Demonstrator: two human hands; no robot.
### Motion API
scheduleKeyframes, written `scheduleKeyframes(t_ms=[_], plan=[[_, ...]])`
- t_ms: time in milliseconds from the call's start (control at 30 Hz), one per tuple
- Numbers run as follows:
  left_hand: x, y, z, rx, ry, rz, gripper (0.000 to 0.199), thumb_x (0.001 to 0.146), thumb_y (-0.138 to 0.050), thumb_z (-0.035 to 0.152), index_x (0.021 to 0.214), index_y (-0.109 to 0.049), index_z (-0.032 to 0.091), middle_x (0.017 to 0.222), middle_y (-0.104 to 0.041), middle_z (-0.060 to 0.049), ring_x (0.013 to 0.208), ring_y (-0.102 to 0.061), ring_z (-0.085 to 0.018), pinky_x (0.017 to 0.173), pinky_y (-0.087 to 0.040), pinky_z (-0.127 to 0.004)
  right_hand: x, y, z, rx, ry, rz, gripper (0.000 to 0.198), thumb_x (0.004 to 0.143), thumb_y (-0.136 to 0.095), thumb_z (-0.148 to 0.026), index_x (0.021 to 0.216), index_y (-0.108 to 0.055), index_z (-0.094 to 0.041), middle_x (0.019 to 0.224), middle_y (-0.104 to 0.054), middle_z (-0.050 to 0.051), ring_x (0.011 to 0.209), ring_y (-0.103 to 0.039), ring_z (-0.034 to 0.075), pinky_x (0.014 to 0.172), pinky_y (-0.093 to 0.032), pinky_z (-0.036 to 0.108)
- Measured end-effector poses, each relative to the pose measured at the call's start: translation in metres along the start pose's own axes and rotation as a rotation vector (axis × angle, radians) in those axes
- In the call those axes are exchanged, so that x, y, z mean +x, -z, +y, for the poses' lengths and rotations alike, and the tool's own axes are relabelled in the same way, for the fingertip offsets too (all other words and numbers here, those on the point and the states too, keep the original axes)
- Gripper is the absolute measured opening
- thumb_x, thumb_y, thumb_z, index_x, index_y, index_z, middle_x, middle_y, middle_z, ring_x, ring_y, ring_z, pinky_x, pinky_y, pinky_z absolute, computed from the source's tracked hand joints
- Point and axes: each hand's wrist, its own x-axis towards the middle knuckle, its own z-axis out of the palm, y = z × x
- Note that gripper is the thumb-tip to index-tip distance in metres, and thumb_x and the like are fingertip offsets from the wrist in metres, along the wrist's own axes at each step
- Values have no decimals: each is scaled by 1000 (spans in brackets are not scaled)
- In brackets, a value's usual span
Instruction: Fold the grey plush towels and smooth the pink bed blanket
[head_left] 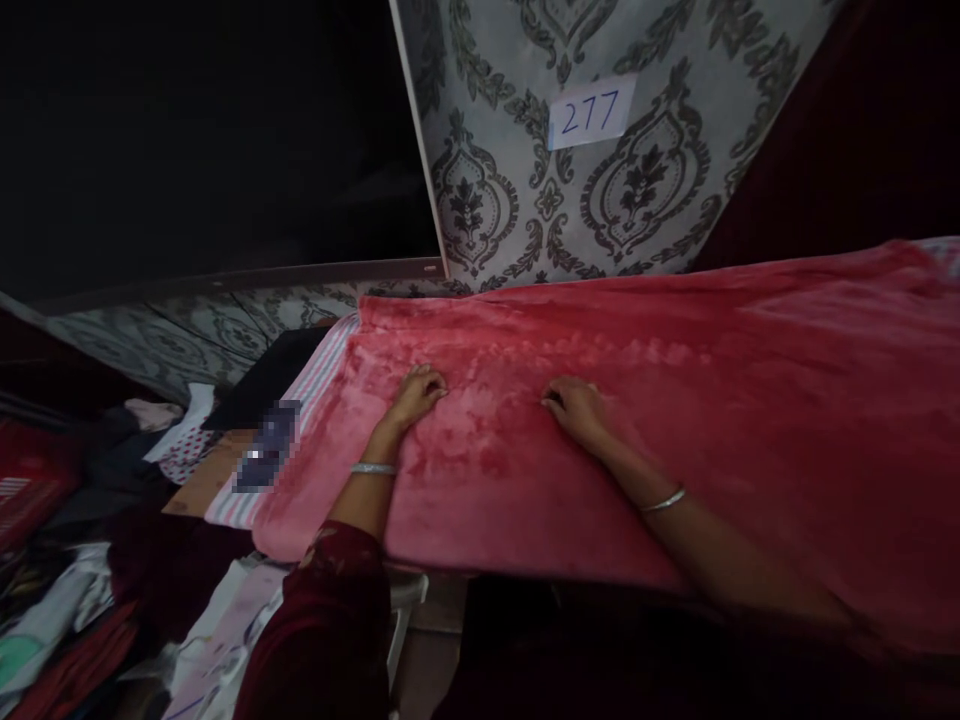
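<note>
A plush red-pink blanket [480, 500] lies spread over a table, its nap marked with darker and lighter patches. Over its left part is my left hand [421, 392], with the fingers curled in towards the thumb. My right hand [577, 405] is a short way to the right, also with curled fingertips near the thumb. Both hands rest on or just above the blanket; whether anything is pinched in either of them is hidden. Between the hands lies a flat stretch of blanket. A striped cloth [232, 510] shows from under the blanket's left edge.
A dark, blurred-out object [266, 450] lies on the striped cloth at the left. Behind the table are a large dark screen [225, 130] and patterned wallpaper with a paper label [592, 112] reading 277. Piled clothes [67, 600] and a white plastic stool or chair [405, 600] are below.
</note>
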Motion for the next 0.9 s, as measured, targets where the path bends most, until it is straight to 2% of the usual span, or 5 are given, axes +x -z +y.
scheduleKeyframes(t_ms=[100,233,500,733,900], plan=[[-5,0,3,40,-1,94,11,85,-61,19,75,-59,21,88,-67,-6,91,-58,-23,92,-45,-40,-2,1,-4,-47,3,4,14,93,-60,-15,87,-72,-19,95,-73,10,95,-63,26,80,-42,37],[-7,4,12,73,3,206,11,90,-54,18,80,-56,23,88,-66,-6,91,-59,-24,87,-45,-38,-5,2,-5,-73,47,96,22,97,-52,-18,89,-72,-20,95,-71,11,95,-60,27,83,-41,39],[-10,6,23,173,90,236,12,95,-49,19,88,-59,23,94,-67,-8,94,-62,-24,90,-49,-38,-9,-1,6,48,151,239,26,102,-44,-26,93,-68,-22,91,-69,11,87,-61,27,80,-48,41],[-10,4,19,275,29,196,20,94,-48,13,99,-66,20,97,-71,-11,98,-65,-26,93,-50,-39,-8,-5,8,43,221,137,27,103,-46,-31,99,-71,-21,94,-70,12,91,-63,27,83,-50,41],[-12,2,23,291,33,160,26,95,-48,10,107,-69,21,103,-73,-10,102,-66,-25,95,-50,-39,-11,-5,10,23,279,101,36,103,-44,-40,87,-69,-21,85,-67,12,84,-61,27,77,-50,41]])
